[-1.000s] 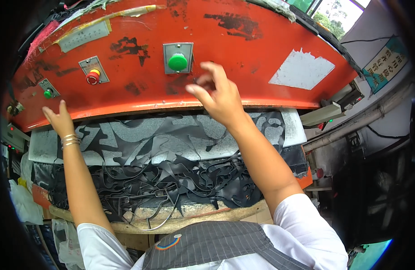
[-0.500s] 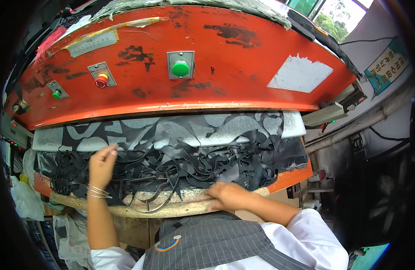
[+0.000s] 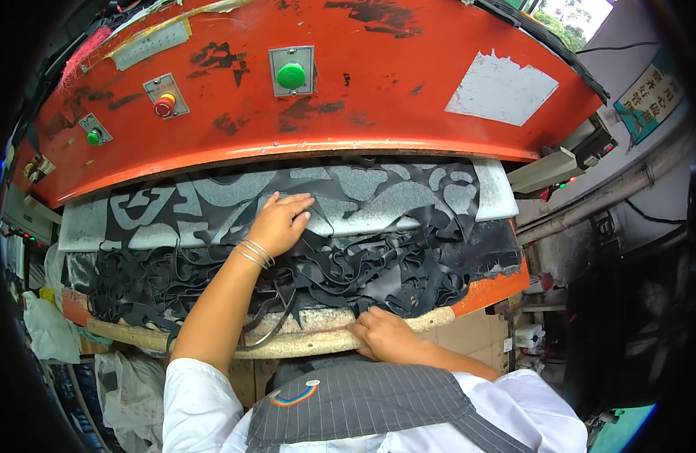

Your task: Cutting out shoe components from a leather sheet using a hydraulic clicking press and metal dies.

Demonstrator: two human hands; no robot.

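My left hand (image 3: 281, 220), with its thin bangles, lies palm down with fingers stretched out over a black sheet (image 3: 208, 192) full of cut-out shapes. Pale grey cutting board (image 3: 504, 189) shows through the holes. A tangled heap of black offcut strips (image 3: 363, 275) fills the strip in front of the board, just below that hand. My right hand (image 3: 383, 332) has its fingers curled over the worn tan front edge (image 3: 306, 337) of the machine. Between my arms a thin curved metal band (image 3: 276, 330) leans on that edge, partly hidden by the scraps.
Above the board hangs a wide red machine beam (image 3: 348, 113) with a green push button (image 3: 291, 76), a red stop button (image 3: 164, 105) and a smaller green button (image 3: 94, 137). White plastic bags (image 3: 125, 400) hang at the lower left. A dark fan (image 3: 646, 317) stands at the right.
My left hand has moved right and forward from the heap's left side onto the sheet, its fingers straightening. More of the sheet shows under the beam. My right hand's fingers have curled on the edge.
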